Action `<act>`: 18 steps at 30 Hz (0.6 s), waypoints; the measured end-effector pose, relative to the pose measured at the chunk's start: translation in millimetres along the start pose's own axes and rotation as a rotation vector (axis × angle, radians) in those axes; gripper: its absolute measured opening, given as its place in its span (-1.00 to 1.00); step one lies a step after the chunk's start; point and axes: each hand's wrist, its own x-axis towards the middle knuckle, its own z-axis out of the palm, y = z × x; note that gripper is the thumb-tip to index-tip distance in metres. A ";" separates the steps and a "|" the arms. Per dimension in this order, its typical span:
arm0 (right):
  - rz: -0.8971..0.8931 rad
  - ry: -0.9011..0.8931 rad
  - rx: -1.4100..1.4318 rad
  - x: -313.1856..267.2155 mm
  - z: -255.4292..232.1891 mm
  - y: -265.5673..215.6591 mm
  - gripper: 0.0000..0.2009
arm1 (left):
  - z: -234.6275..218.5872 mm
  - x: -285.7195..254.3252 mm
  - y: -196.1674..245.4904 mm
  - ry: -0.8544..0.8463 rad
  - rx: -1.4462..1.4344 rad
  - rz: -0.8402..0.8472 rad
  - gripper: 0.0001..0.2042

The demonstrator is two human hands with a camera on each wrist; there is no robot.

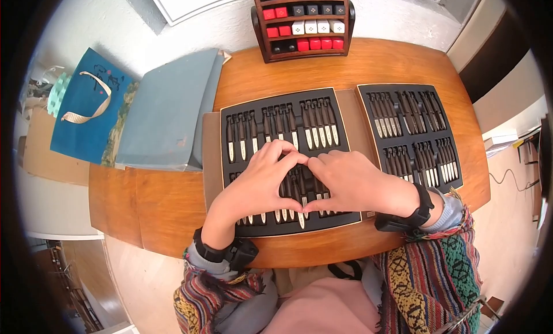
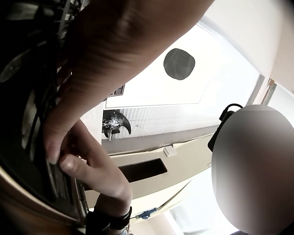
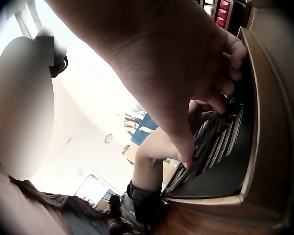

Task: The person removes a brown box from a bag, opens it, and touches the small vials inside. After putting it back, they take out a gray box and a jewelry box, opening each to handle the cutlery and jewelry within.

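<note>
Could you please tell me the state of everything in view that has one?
Left hand: open, thumb straight
Right hand: open, thumb straight
Left tray: uncovered, holding dark, pale-tipped sticks
Right tray: uncovered, holding similar sticks
Wooden rack: upright, stocked
Blue bag: handle lying across its front

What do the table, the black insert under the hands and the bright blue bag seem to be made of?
The table looks like varnished wood: orange-brown, streaky grain, soft sheen. The black insert is smooth and dull with shaped recesses, perhaps moulded plastic or dense foam. The bright blue bag looks like stiff printed paper, flat-sided; its cream handle could be cord or ribbon.
</note>
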 end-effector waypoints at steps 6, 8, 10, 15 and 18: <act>-0.135 -0.035 0.066 -11.7 1.4 -25.4 -0.48 | -2.4 3.0 -5.5 0.025 -0.047 0.042 -0.29; -0.239 0.045 0.084 -13.3 10.7 -32.2 -0.53 | -1.7 3.7 -7.5 0.018 -0.029 0.035 -0.32; -0.304 0.111 0.067 -13.8 16.7 -41.0 -0.68 | -3.7 3.8 -8.5 0.006 -0.051 0.026 -0.37; -0.301 0.170 -0.033 -19.0 19.6 -47.4 -0.85 | -8.8 5.7 -10.7 0.003 -0.148 0.002 -0.59; -0.309 0.170 -0.049 -18.9 18.1 -43.5 -0.87 | -7.4 7.4 -16.2 0.042 -0.172 0.045 -0.72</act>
